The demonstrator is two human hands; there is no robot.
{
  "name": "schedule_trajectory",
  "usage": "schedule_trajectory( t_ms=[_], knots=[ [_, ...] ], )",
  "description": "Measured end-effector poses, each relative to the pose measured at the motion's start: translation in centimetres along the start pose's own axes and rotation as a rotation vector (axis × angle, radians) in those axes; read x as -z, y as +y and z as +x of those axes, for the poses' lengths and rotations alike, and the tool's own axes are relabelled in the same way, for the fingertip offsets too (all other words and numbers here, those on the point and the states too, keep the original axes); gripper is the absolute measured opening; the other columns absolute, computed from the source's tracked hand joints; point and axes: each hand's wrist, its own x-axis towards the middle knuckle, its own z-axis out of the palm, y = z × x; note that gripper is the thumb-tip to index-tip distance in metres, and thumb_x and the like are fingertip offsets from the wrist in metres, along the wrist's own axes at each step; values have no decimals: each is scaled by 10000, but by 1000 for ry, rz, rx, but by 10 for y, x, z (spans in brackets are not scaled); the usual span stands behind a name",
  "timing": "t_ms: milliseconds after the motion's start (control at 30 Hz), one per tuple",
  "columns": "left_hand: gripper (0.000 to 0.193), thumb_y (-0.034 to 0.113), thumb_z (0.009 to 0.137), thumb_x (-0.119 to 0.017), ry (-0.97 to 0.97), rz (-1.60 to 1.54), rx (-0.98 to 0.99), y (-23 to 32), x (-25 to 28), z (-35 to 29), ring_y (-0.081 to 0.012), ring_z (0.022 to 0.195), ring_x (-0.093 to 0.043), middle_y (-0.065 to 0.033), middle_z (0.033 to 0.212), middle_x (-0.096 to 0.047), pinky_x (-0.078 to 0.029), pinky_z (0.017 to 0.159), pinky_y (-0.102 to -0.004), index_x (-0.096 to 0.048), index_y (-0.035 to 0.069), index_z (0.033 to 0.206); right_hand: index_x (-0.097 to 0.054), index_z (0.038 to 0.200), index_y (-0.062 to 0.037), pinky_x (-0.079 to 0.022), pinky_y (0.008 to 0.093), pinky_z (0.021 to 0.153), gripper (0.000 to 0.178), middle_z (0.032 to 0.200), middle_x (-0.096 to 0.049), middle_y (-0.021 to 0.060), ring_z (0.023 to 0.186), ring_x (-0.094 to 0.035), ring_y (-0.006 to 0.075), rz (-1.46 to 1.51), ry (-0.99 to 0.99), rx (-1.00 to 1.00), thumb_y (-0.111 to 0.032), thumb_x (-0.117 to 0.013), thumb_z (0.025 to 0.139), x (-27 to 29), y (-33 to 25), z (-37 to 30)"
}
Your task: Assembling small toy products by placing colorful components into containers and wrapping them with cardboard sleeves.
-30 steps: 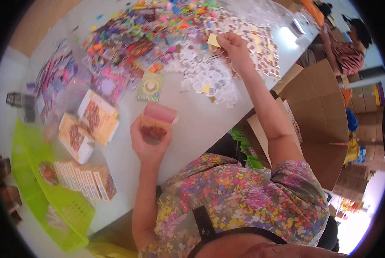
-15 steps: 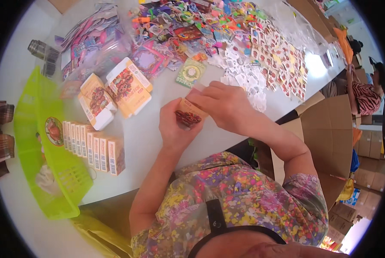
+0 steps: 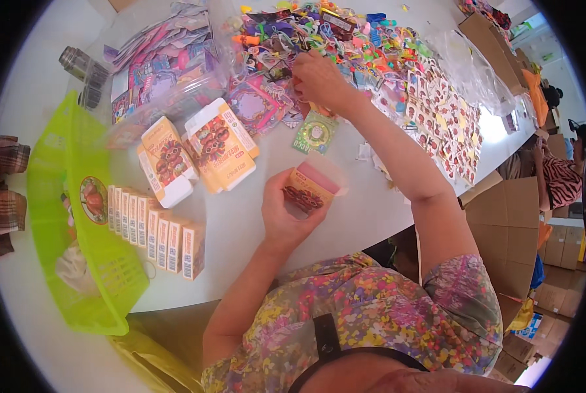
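My left hand (image 3: 284, 219) is wrapped round a small yellow-orange cardboard box (image 3: 304, 195) with cartoon figures on it. The box's upper end is unfolded, with a pinkish piece and a clear film edge showing there. My right hand (image 3: 324, 80) is stretched out over a heap of small colourful plastic trinkets (image 3: 378, 62), its fingers bent together at the heap's near-left side. Whatever is between those fingertips is hidden. Between my hands lies a green card packet (image 3: 314, 133). Pink and purple card packets (image 3: 252, 107) lie left of my right hand.
Two flattened-looking yellow boxes (image 3: 219, 147) lie left of my left hand. A row of filled boxes (image 3: 157, 232) stands by a lime-green basket (image 3: 83, 262). A clear bin (image 3: 168, 98) holds shiny packets. Sticker sheets (image 3: 447, 121) spread at right, near an open carton (image 3: 502, 229).
My right hand has left the box and reached forward to the trinket heap. My left hand still holds the box, slightly farther right in the view. The whole view has shifted a little.
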Motion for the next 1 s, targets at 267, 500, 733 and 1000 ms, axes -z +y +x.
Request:
schedule_trajectory(
  t_ms=[267,500,733,1000],
  knots=[
    [759,84,653,-861,-5,16,-29,1,2,3,-156,944,-592,-87,1072,-545,-518,807,-293,-400,2,1250,-686,861,-41,-465,355,785,123,924,-671,90,887,-607,263,594,243,-166,-151,-693,806,34,27,-19],
    [762,80,657,-857,19,-17,2,6,1,2,-160,935,-598,-99,1082,-548,-521,789,-282,-393,-14,1255,-660,979,4,-506,258,678,218,849,-692,62,733,-644,108,1437,146,-500,-204,-638,917,54,35,-34],
    [717,129,642,-861,113,-13,-13,3,-2,0,-170,925,-598,-98,1077,-557,-517,777,-290,-463,-13,1222,-599,1116,33,-573,318,774,274,1048,-683,126,929,-695,224,1742,54,-385,-190,-519,979,93,18,-57],
    [716,164,624,-874,142,27,3,3,-4,2,-213,919,-608,-104,1017,-576,-517,777,-325,-480,9,1201,-584,1184,-21,-559,314,783,256,1031,-674,105,960,-668,178,1578,-217,-296,-155,-527,974,143,-58,-105]
  ],
)
